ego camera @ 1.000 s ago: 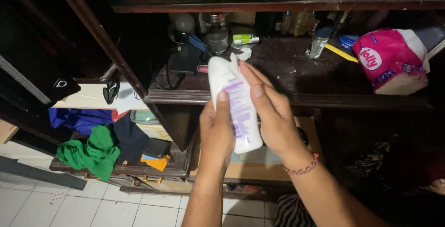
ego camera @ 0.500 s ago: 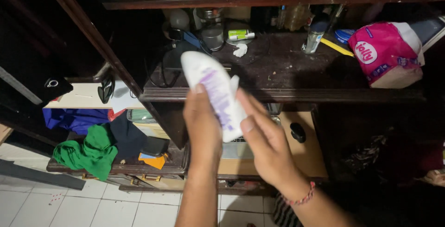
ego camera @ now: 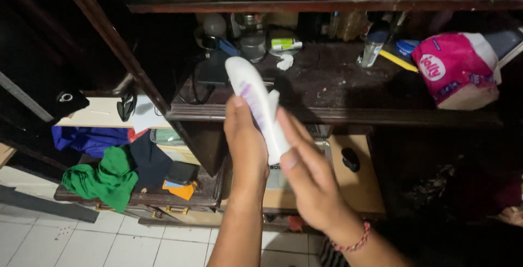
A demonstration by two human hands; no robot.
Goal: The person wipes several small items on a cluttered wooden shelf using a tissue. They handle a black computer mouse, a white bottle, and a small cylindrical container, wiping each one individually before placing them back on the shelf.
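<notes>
While gripping the white bottle (ego camera: pixel 256 106) in the left hand (ego camera: pixel 246 144), tilted above the dark shelf (ego camera: pixel 338 115), brushing its lower end with the loose, blurred right hand (ego camera: pixel 310 182); risking a slip onto clutter beyond from that one-handed grip

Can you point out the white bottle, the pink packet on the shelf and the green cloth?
white bottle (ego camera: pixel 251 90), head view, on its upper body.
pink packet (ego camera: pixel 452 65), head view, on its front face.
green cloth (ego camera: pixel 106 177), head view, on its middle fold.
</notes>
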